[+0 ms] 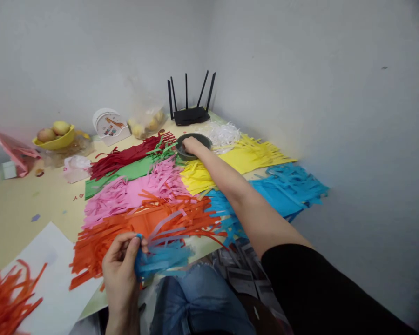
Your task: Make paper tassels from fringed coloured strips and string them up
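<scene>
My left hand (120, 263) is closed in a pinch on a bundle of blue paper strips (164, 258) near the table's front edge, over the orange fringed paper (132, 228). My right arm stretches far across the table. My right hand (192, 145) rests at the near rim of a round dark container (199, 138); its fingers are curled down at the rim and I cannot see whether they hold anything. Around that arm lie yellow fringed paper (251, 156) and blue fringed paper (289, 186).
Pink (132, 193), green (125, 172) and dark red (125, 156) fringed sheets cover the middle. White shreds (225, 132), a black router (190, 114), a clock (108, 123), a yellow fruit bowl (56, 137) and a bag of fruit (145, 123) stand at the back. White sheet (52, 270) front left.
</scene>
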`<move>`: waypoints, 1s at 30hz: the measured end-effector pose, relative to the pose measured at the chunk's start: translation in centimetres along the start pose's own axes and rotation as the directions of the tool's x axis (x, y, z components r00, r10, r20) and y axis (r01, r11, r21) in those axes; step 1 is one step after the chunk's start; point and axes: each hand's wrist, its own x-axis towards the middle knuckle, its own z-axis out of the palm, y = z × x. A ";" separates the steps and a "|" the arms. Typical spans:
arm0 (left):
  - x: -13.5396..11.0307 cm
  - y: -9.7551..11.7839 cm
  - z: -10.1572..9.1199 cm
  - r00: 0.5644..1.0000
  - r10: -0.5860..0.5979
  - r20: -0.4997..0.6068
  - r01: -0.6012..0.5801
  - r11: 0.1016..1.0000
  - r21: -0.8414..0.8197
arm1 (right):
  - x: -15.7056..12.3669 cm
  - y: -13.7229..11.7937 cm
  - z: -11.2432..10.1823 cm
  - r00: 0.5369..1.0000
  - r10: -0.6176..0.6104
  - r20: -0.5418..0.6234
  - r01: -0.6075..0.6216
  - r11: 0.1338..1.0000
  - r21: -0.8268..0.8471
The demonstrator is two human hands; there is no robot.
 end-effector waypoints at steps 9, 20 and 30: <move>0.2 0.1 0.1 1.000 0.004 0.003 -0.004 1.000 0.017 | -0.6 -0.1 0.0 1.000 0.007 -0.022 -0.005 0.996 0.086; 1.0 0.2 -0.5 0.993 0.114 -0.028 -0.115 0.993 -0.012 | -12.7 -5.0 -5.0 0.937 -0.080 -0.339 0.288 0.726 0.625; -1.3 0.2 -0.9 0.912 0.398 0.097 -0.409 0.871 0.271 | -29.2 -15.8 -0.6 0.862 -0.453 -0.229 0.216 -0.080 0.973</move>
